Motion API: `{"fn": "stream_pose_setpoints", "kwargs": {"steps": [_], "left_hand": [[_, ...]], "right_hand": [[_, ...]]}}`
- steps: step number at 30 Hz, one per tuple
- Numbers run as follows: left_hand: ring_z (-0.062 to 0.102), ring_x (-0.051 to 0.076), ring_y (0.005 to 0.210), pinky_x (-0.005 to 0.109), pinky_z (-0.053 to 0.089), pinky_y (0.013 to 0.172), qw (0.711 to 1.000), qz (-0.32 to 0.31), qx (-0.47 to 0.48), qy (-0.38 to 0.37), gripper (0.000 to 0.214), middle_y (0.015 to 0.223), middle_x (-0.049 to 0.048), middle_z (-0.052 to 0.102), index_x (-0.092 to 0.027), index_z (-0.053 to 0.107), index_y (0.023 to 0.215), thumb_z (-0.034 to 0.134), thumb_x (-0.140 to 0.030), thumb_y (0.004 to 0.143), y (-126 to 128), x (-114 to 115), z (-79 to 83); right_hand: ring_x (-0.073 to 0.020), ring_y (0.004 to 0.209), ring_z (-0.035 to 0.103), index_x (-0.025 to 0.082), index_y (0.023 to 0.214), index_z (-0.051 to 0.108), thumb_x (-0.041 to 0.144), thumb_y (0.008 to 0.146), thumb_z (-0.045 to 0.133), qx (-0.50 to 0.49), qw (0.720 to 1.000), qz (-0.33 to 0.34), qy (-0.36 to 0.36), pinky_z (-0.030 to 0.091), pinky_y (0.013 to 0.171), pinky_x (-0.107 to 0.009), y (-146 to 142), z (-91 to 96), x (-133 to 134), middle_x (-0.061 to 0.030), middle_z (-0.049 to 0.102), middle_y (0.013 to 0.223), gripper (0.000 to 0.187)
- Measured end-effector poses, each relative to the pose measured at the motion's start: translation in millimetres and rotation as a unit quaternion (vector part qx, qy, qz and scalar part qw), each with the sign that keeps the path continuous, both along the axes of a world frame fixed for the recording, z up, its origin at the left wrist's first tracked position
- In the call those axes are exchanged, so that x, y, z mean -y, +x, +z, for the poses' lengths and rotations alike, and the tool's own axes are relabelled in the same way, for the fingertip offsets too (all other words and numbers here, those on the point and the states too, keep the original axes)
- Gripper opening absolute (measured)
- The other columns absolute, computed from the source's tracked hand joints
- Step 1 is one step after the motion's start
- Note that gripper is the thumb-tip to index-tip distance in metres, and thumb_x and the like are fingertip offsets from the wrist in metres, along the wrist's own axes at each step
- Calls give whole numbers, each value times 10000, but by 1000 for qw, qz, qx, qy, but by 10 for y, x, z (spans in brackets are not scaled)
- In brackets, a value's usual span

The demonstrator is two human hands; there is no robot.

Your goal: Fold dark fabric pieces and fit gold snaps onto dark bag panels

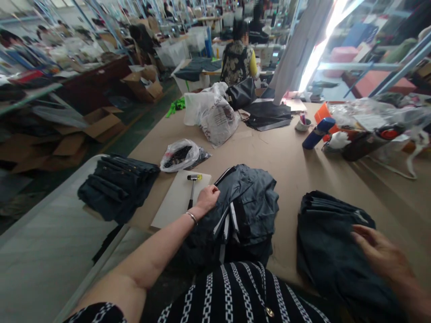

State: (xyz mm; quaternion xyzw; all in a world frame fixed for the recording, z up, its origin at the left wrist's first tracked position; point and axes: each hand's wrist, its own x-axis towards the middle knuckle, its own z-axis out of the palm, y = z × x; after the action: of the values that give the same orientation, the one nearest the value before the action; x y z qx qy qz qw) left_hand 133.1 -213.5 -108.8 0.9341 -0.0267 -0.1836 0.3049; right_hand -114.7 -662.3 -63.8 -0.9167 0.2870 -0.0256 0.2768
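Observation:
My left hand [208, 197] is closed on the left edge of a dark grey garment [245, 211] with white-edged zips, crumpled in front of me on the brown table [289, 157]. My right hand [380, 253] lies flat, fingers stretched out, on a stack of folded dark garments [330, 242] at the right. A small hammer [192, 188] with a black handle rests on a white board [177, 199] just left of my left hand.
A pile of dark trousers [116, 186] sits at the table's left edge. Plastic bags [182, 154] [213, 114] lie further back, a blue bottle [316, 133] and clutter at the right. A seated person [239, 58] works at the far end. Cardboard boxes [101, 121] line the floor left.

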Motion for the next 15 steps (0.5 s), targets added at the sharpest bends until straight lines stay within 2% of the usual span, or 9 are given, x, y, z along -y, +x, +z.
{"fn": "stream_pose_setpoints", "kwargs": {"steps": [2,5,7,10,13,15], "left_hand": [[577,197,1002,258,421,864,999,13,-1,38,271,1074,110,647,-134,629,995,447,-207,807,200,-69,-113],[602,194,984,245,432,821,996,0,-41,76,271,1060,111,664,-137,630,1017,481,-220,807,508,-132,-291],[612,196,976,254,437,818,994,-23,-66,88,252,1034,115,672,-132,644,983,511,-268,818,644,-120,-406],[609,208,983,332,443,864,989,-54,-88,103,292,1046,132,660,-105,639,976,545,-344,837,732,-45,-524],[600,202,998,390,445,895,985,-73,-101,119,334,1072,118,645,-107,619,1011,561,-393,847,746,19,-550],[608,203,987,388,455,881,982,-78,-108,130,347,1063,119,651,-106,620,1007,560,-408,845,744,32,-535]], "right_hand": [[-302,843,640,272,950,579,457,754,512,9,996,73,46,503,741,-454,321,-58,-582,-132,654,941,278],[-231,854,626,233,947,579,402,821,466,9,968,234,88,505,772,-383,619,-223,-1310,-80,624,984,239],[-202,871,613,232,956,576,347,860,444,-10,945,310,100,499,784,-348,692,-330,-1643,-61,612,994,200],[-184,909,595,229,995,572,263,868,442,-30,920,375,110,495,815,-317,782,-371,-2027,-58,608,1017,185],[-244,1128,491,239,1195,523,186,815,508,-17,883,469,25,448,930,-373,1033,-292,-2453,-83,527,1248,385],[-309,1196,412,260,1333,414,151,789,523,-10,832,549,-74,435,924,-451,1290,-249,-2756,-98,405,1392,565]]}}
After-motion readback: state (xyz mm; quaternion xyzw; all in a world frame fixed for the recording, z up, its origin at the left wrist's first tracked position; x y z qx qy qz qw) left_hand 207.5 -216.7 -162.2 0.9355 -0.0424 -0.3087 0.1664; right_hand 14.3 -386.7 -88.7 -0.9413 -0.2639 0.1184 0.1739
